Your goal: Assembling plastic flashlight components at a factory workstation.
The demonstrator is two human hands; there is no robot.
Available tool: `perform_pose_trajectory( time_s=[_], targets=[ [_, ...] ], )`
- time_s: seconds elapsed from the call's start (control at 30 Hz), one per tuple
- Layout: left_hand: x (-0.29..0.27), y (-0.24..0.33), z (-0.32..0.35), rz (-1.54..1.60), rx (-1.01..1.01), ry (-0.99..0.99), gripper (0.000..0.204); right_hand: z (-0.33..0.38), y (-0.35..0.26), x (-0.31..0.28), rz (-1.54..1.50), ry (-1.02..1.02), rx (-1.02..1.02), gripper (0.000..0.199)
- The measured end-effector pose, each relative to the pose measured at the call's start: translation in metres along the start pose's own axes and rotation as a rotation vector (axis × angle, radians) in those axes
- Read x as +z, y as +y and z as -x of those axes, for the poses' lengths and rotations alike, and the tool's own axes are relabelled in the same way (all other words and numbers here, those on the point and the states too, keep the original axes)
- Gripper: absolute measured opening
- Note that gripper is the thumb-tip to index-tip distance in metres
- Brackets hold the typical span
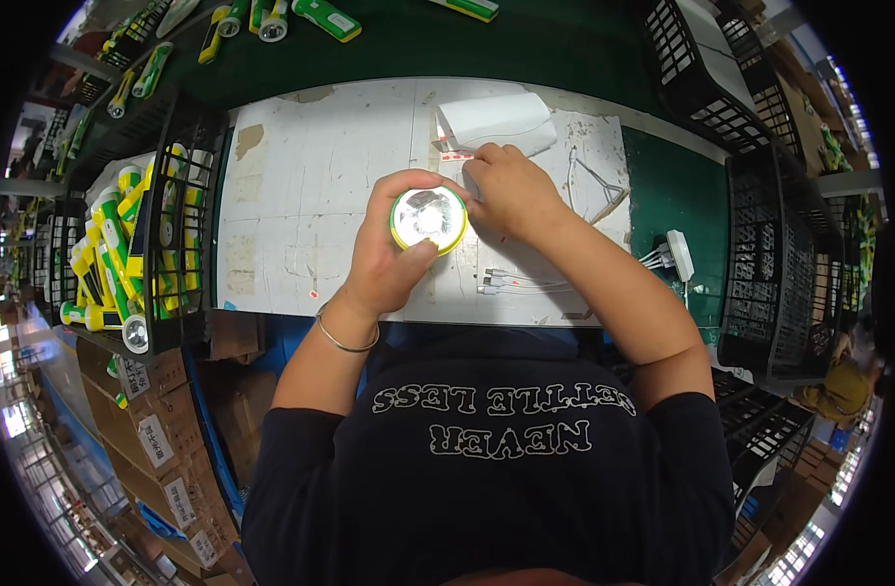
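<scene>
Head view: a board is being flanked left and right by crates; a torch is being gripped by the left hand; right hand: grip cannot be told.

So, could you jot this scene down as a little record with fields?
Left hand: gripping a flashlight, its round lens facing the camera
Right hand: beside the flashlight, near a curled white sheet; grip unclear
Work surface: white board
On it: white cables
Left of it: black crate holding green, yellow and white flashlights
</scene>
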State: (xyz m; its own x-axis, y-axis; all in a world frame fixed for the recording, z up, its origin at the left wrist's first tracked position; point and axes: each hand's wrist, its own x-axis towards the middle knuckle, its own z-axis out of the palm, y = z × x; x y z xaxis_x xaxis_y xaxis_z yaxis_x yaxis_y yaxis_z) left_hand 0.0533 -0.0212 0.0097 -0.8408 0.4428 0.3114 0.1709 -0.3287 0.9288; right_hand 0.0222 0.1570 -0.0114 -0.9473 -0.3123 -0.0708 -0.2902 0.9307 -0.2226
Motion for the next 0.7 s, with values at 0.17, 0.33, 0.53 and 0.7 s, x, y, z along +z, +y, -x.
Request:
perform_pose_trajectory(
  time_s=[0.17, 0.33, 0.53, 0.7],
  targets=[
    [-0.001, 0.000, -0.001, -0.010, 0.006, -0.011, 0.055, -0.014, 0.001, -0.009, -0.006, -0.095, -0.013, 0.028],
    [-0.004, -0.005, 0.000, -0.029, 0.007, 0.002, 0.053, -0.013, 0.019, -0.027, -0.661, -0.077, 0.055, 0.020],
    [0.002, 0.000, 0.001, 0.037, -0.035, -0.046, 0.051, 0.039, -0.001, -0.096, -1.444, -0.161, 0.089, 0.013],
    [0.004, -0.002, -0.005, 0.033, -0.044, -0.033, 0.052, 0.040, 0.021, -0.081, -1.387, 0.093, 0.087, 0.009]
  ],
)
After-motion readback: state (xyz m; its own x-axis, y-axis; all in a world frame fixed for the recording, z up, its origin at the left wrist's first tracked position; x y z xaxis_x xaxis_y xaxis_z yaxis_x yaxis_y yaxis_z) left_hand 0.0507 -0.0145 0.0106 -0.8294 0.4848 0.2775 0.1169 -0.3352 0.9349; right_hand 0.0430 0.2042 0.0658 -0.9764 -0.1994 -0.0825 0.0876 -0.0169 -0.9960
